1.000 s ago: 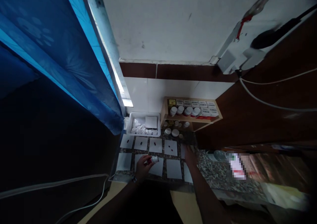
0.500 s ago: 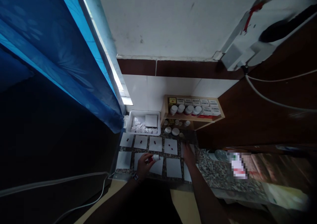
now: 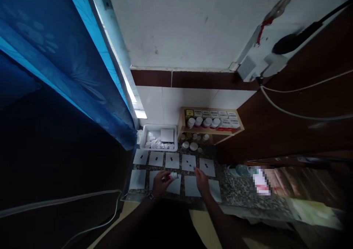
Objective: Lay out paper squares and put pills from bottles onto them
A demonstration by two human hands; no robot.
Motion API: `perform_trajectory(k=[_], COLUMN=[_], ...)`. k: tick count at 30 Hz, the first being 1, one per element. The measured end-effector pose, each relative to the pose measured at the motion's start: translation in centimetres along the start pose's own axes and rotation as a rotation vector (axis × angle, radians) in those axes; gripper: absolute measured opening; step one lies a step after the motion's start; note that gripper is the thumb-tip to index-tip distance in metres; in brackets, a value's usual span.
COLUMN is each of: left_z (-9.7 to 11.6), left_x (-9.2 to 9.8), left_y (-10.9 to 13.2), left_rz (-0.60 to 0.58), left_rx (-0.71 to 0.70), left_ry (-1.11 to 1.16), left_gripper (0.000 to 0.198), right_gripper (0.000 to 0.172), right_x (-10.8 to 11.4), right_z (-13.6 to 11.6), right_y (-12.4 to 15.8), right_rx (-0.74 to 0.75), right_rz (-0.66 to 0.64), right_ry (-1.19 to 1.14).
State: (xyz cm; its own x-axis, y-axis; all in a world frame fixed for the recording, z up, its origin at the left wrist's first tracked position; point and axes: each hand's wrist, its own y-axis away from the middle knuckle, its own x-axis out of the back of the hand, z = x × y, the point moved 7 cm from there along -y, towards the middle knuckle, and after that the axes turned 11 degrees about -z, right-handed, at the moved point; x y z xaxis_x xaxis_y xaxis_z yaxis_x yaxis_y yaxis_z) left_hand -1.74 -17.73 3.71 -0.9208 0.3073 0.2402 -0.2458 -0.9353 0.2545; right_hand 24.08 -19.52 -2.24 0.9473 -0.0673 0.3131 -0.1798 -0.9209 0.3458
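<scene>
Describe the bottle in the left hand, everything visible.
The bottle is small, white and dark red, apparently plastic with a red label; any print is too small to read. It lies nearly on its side in the fingers of the left hand, white end pointing right, in front of a white paper sheet in the near row. Whether it is capped can't be made out, nor its contents.

I have drawn the right hand back off the far row's rightmost paper square, where small dark pills now show uncovered, and brought it leftward and closer in, between the fourth near-row square and the fifth near-row square, baring more of the latter.
</scene>
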Motion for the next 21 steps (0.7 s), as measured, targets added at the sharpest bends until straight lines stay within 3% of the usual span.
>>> perform_trajectory(k=[2, 3, 7, 12, 21], left_z=[0.6, 1.1, 3.6, 6.0, 8.7], left_x=[-0.3, -0.4, -1.0, -1.6, -1.0], left_y=[0.2, 0.3, 1.5, 3.0, 3.7], left_rz=[-0.030, -0.050, -0.123, -0.145, -0.099], left_rx=[-0.023, -0.047, -0.260, -0.534, -0.602], left_ry=[-0.048, -0.085, -0.284, -0.475, -0.508], left_gripper=[0.025, 0.024, 0.020, 0.017, 0.018], right_gripper=[0.038, 0.042, 0.042, 0.031, 0.036], right_x=[-4.7, -6.6, -11.2, -11.3, -11.2], right_z=[-0.5, -1.2, -3.3, -4.8, -6.5], right_y=[2.0, 2.8, 4.5, 5.0, 5.0], right_rx=[-0.133, -0.150, -0.249, -0.279, -0.229], right_rz=[-0.123, -0.143, -0.168, -0.203, -0.255], right_ry=[-0.450, -0.518, -1.016, -1.150, -1.176])
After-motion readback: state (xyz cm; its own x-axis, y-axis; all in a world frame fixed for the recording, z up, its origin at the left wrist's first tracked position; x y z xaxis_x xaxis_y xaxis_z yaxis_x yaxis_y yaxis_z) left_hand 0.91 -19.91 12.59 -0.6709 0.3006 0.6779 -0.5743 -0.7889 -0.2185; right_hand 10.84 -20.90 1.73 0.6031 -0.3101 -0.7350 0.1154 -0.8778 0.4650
